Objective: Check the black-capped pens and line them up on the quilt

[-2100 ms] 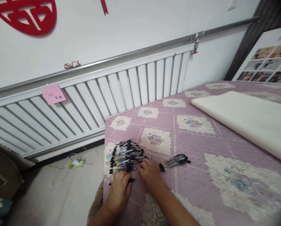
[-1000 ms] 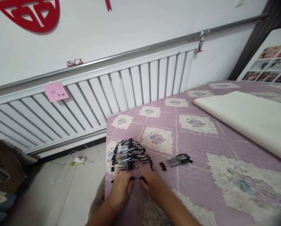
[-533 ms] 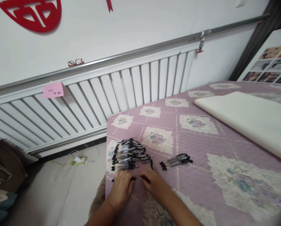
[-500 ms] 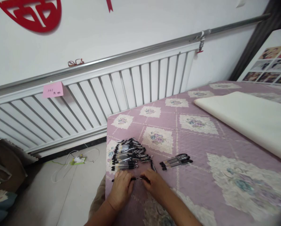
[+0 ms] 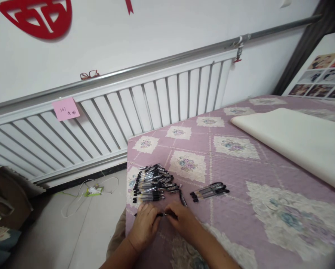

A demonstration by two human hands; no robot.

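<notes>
Your left hand [image 5: 147, 221] lies over one pen [image 5: 160, 215], fingers curled down around the barrel and low to the cloth [image 5: 162, 157], so the front end sticks out to the right. Your right hand [image 5: 181, 219] meets that end, thumb and forefinger nearly closed, pinching a dark piece [image 5: 171, 215] — too small and shaded to identify. Beyond your left hand sits the pile [image 5: 152, 184] of pens in rough rows; to its right, apart from it, is a smaller bunch [image 5: 210, 192]. A loose black part [image 5: 183, 199] lies just beyond your right knuckles. The step in hand looks like work at the pen's front end — joining or parting, I can't tell. The next move seems to call for a steady left grip and both pieces in line.
</notes>
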